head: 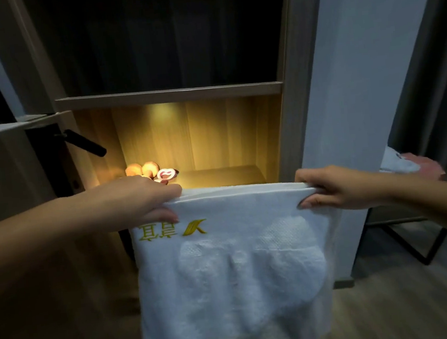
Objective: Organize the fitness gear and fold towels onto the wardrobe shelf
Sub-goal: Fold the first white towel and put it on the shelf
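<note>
A white towel with yellow embroidered lettering hangs doubled over in front of me, its top fold level with the lit wardrobe shelf. My left hand pinches the towel's upper left corner. At the upper right corner my right hand grips the fold, thumb underneath. On the shelf's left side, behind my left hand, lie orange rounded fitness pieces and a red-and-white item, partly hidden.
A wooden shelf board tops the lit niche, with a dark compartment above. An open door with a black lever handle stands at the left. A pale wall panel is to the right, with white and pink cloth on a black-legged table beyond.
</note>
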`<move>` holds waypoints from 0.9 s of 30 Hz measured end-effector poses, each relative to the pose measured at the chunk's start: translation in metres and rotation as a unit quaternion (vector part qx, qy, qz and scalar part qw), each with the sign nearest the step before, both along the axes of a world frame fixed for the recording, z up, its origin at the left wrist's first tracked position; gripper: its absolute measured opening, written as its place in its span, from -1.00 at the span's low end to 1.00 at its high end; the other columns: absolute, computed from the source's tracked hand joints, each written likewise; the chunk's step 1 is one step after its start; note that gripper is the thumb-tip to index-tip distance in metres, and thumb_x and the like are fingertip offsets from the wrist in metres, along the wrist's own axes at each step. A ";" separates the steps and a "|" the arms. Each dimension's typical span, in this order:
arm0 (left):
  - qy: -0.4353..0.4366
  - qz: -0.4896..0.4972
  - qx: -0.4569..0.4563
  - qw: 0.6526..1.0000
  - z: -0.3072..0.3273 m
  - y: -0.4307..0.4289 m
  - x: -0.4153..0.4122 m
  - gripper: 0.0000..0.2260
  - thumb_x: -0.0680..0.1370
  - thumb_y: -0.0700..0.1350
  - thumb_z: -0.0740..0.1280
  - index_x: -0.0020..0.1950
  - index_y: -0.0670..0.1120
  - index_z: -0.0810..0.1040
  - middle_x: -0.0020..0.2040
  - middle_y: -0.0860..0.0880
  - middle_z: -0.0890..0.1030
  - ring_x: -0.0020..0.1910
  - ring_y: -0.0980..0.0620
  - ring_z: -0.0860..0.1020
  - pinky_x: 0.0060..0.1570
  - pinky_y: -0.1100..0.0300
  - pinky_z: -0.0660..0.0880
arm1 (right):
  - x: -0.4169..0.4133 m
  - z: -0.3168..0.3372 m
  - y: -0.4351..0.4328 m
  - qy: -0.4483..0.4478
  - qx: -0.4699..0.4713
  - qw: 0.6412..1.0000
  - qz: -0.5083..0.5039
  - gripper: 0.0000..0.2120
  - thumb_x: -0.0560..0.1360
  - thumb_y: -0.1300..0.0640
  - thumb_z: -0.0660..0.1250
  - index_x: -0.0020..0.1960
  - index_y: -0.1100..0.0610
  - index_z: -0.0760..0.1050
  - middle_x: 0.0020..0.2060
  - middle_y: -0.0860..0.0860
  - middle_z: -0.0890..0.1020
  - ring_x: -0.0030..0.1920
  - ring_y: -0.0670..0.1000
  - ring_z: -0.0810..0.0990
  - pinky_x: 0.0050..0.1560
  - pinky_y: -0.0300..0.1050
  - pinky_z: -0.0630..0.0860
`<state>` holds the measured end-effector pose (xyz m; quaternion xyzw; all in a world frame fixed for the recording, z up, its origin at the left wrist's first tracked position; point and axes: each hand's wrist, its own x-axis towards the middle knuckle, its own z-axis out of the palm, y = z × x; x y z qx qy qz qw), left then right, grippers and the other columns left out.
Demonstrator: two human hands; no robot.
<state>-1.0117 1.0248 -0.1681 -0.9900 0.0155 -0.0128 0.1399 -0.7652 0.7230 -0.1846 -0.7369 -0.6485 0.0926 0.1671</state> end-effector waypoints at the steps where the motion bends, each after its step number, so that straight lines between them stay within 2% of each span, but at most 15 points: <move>1: -0.009 0.017 -0.026 0.999 -0.002 0.003 0.002 -0.73 0.50 0.33 0.19 0.01 0.21 0.24 -0.11 0.13 0.54 -0.19 0.20 0.50 -0.20 0.17 0.51 | 0.002 0.001 0.003 0.014 0.002 1.000 -0.015 -0.77 0.46 -0.17 0.33 -0.02 -0.09 0.36 -0.15 -0.21 0.53 -0.16 -0.17 0.53 -0.23 -0.31 0.47; 4: 0.038 0.087 -0.120 0.988 -0.002 0.007 0.008 -0.57 0.44 0.21 0.42 0.09 0.25 0.20 -0.06 0.13 0.53 -0.13 0.21 0.49 -0.14 0.14 0.50 | 0.006 0.007 0.013 0.117 -0.122 0.983 -0.068 -0.58 0.38 -0.10 0.45 0.15 -0.04 0.41 0.01 -0.09 0.58 -0.03 -0.11 0.61 -0.03 -0.23 0.59; 5: 0.077 0.102 -0.147 0.981 -0.002 0.007 0.009 -0.52 0.43 0.18 0.45 0.16 0.25 0.21 -0.03 0.16 0.52 -0.09 0.22 0.50 -0.10 0.17 0.52 | 0.008 0.007 0.016 0.125 -0.173 0.975 -0.067 -0.58 0.37 -0.05 0.48 0.17 -0.02 0.45 0.03 -0.08 0.61 0.00 -0.11 0.62 0.03 -0.20 0.60; 7: 0.138 0.105 -0.147 0.974 -0.004 0.010 0.012 -0.54 0.44 0.14 0.46 0.23 0.16 0.32 0.00 0.16 0.52 -0.05 0.21 0.52 -0.06 0.22 0.53 | 0.015 0.005 0.022 0.101 -0.239 0.964 -0.056 -0.72 0.39 0.05 0.51 0.07 -0.03 0.56 -0.04 -0.10 0.68 -0.04 -0.15 0.65 0.02 -0.21 0.59; 10: 0.128 0.106 -0.160 0.973 0.001 0.021 0.011 -0.70 0.46 0.15 0.45 0.08 0.01 0.56 -0.04 0.05 0.59 -0.09 0.14 0.55 -0.09 0.19 0.52 | 0.026 0.006 0.026 0.097 -0.214 0.969 -0.078 -0.86 0.41 0.07 0.50 -0.05 -0.03 0.63 -0.11 -0.12 0.70 -0.07 -0.13 0.66 -0.03 -0.26 0.56; 12: 0.070 0.124 -0.255 0.956 0.008 0.030 0.004 -0.64 0.38 0.22 0.49 -0.01 -0.01 0.61 -0.11 0.00 0.62 -0.14 0.08 0.58 -0.13 0.12 0.53 | 0.038 0.010 0.021 0.160 -0.147 0.970 -0.113 -0.76 0.35 0.02 0.51 -0.01 0.03 0.64 -0.09 -0.07 0.71 -0.05 -0.09 0.67 -0.07 -0.28 0.57; 13: 0.017 0.142 -0.328 0.934 0.007 0.033 0.000 -0.61 0.32 0.22 0.51 -0.04 -0.03 0.62 -0.14 -0.02 0.64 -0.16 0.06 0.60 -0.15 0.11 0.55 | 0.042 0.009 0.018 0.208 -0.109 0.963 -0.132 -0.68 0.30 -0.01 0.52 0.01 0.07 0.64 -0.08 -0.04 0.71 -0.04 -0.06 0.67 -0.09 -0.27 0.57; 14: -0.044 0.159 -0.416 0.894 0.003 0.036 -0.003 -0.65 0.30 0.14 0.53 -0.06 -0.05 0.63 -0.15 -0.04 0.66 -0.17 0.05 0.63 -0.17 0.12 0.57 | 0.046 0.005 0.015 0.261 -0.068 0.951 -0.152 -0.61 0.26 -0.01 0.52 0.04 0.12 0.63 -0.07 -0.01 0.71 -0.03 -0.03 0.68 -0.10 -0.25 0.58; 16: -0.163 0.185 -0.581 0.776 -0.018 0.033 -0.005 -0.82 0.38 -0.14 0.53 -0.07 -0.07 0.63 -0.17 -0.05 0.69 -0.14 0.02 0.66 -0.20 0.18 0.58 | 0.047 -0.013 0.014 0.372 0.021 0.908 -0.191 -0.54 0.24 0.06 0.52 0.10 0.19 0.59 -0.02 0.08 0.69 0.00 0.05 0.68 -0.10 -0.17 0.60; 18: -0.258 0.202 -0.662 0.674 -0.042 0.021 -0.002 -0.85 0.47 -0.25 0.43 -0.03 -0.04 0.60 -0.14 -0.02 0.70 -0.04 -0.05 0.64 -0.12 0.15 0.57 | 0.038 -0.039 0.018 0.453 0.111 0.853 -0.237 -0.56 0.29 0.14 0.50 0.13 0.22 0.55 -0.03 0.13 0.67 -0.03 0.07 0.68 -0.14 -0.13 0.62; 20: -0.339 0.202 -0.672 0.627 -0.061 0.007 0.001 -0.88 0.52 -0.21 0.39 0.00 -0.01 0.58 -0.01 -0.07 0.67 -0.02 -0.05 0.63 -0.09 0.12 0.59 | 0.023 -0.057 0.023 0.487 0.194 0.806 -0.275 -0.68 0.40 0.21 0.44 0.13 0.26 0.55 -0.17 0.08 0.70 -0.17 0.01 0.69 -0.25 -0.16 0.62; 22: -0.403 0.198 -0.641 0.622 -0.069 -0.005 0.001 -0.93 0.57 -0.16 0.35 0.04 -0.06 0.56 0.07 -0.18 0.64 0.00 -0.11 0.63 -0.02 0.01 0.61 | 0.010 -0.065 0.025 0.486 0.269 0.777 -0.296 -0.77 0.47 0.19 0.41 0.10 0.23 0.57 -0.24 0.02 0.72 -0.23 -0.01 0.69 -0.23 -0.12 0.65; 24: -0.454 0.190 -0.571 0.656 -0.068 -0.014 0.001 -0.87 0.62 -0.09 0.28 0.10 -0.12 0.52 0.07 -0.23 0.62 0.06 -0.23 0.60 0.09 -0.18 0.54 | -0.002 -0.062 0.025 0.446 0.337 0.769 -0.310 -0.85 0.52 0.15 0.38 0.06 0.17 0.59 -0.16 0.06 0.72 -0.15 0.04 0.68 -0.08 0.00 0.63; 25: -0.480 0.182 -0.530 0.675 -0.064 -0.018 0.001 -0.84 0.63 -0.06 0.25 0.10 -0.13 0.50 0.04 -0.21 0.61 0.05 -0.22 0.59 0.09 -0.20 0.52 | -0.009 -0.057 0.026 0.414 0.367 0.769 -0.320 -0.85 0.54 0.11 0.35 0.07 0.14 0.58 -0.10 0.07 0.70 -0.10 0.06 0.66 -0.04 0.03 0.60; 27: -0.525 0.180 -0.434 0.710 -0.053 -0.021 0.000 -0.81 0.64 0.00 0.21 0.04 -0.12 0.45 -0.06 -0.15 0.58 -0.07 -0.13 0.55 -0.02 -0.10 0.50 | -0.018 -0.046 0.029 0.351 0.413 0.767 -0.344 -0.82 0.58 0.02 0.27 0.13 0.07 0.52 -0.02 0.02 0.64 -0.04 0.01 0.62 -0.06 -0.02 0.58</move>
